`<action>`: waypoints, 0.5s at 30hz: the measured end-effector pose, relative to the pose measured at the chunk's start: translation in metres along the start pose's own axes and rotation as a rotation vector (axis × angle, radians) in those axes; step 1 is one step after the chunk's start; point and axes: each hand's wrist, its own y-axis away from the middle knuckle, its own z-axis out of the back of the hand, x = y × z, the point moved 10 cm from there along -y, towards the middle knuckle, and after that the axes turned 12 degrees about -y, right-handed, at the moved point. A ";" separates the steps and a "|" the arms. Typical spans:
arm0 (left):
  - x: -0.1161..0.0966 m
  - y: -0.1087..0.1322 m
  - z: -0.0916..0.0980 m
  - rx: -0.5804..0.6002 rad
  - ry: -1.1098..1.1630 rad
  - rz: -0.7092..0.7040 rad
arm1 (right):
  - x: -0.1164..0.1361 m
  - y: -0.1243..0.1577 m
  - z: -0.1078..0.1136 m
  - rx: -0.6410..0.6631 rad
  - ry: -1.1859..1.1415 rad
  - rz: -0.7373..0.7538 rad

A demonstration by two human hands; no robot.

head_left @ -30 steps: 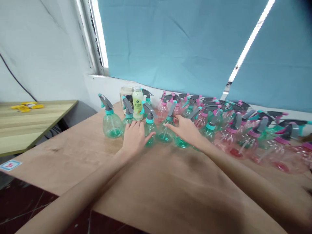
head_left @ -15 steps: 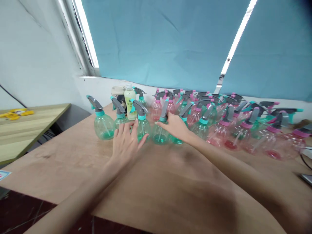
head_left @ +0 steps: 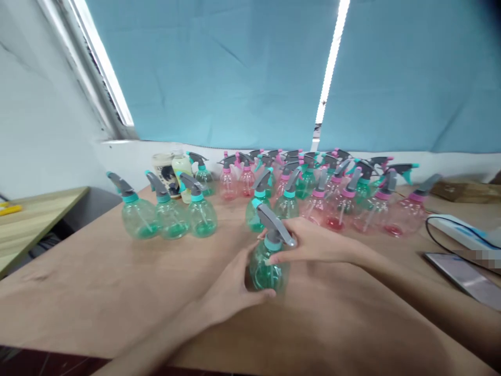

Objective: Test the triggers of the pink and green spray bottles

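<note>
Between my hands is a clear green spray bottle (head_left: pixel 270 274) with a turquoise collar and a grey trigger head, a little green liquid inside. My left hand (head_left: pixel 235 287) wraps round its lower body from the left. My right hand (head_left: pixel 303 240) grips it near the collar from the right, fingers partly hidden behind the head. Behind it stand another green spray bottle (head_left: pixel 256 214) and more of the same kind. To the left, three green spray bottles stand in a row, the nearest one (head_left: pixel 202 216) apart from my left hand. Pink spray bottles (head_left: pixel 336 211) stand to the right.
At the back left are a paper cup (head_left: pixel 166 172) and a labelled drink bottle (head_left: pixel 182 169). On the right lie a phone (head_left: pixel 465 277), a white power strip (head_left: pixel 462 232) with a black cable, and a brown package (head_left: pixel 462 191). A lower wooden table (head_left: pixel 43 219) is at far left.
My right hand has brought a green spray bottle out of the front row towards me. My left hand has moved from beside the left bottles onto its body. The view has turned right.
</note>
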 end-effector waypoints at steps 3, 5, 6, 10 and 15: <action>-0.018 -0.012 -0.027 0.055 0.047 0.006 | -0.006 0.026 0.021 -0.141 -0.035 0.002; -0.022 -0.022 -0.043 0.067 0.033 0.038 | -0.009 0.039 0.035 -0.278 -0.109 0.045; -0.025 -0.028 -0.051 0.078 0.026 0.037 | -0.011 0.045 0.041 -0.332 -0.161 0.073; -0.041 -0.057 -0.076 0.094 0.003 -0.059 | -0.026 0.055 0.052 -0.434 -0.407 0.113; -0.035 -0.079 -0.088 0.121 -0.139 -0.090 | -0.050 0.059 0.071 -0.588 -0.482 0.147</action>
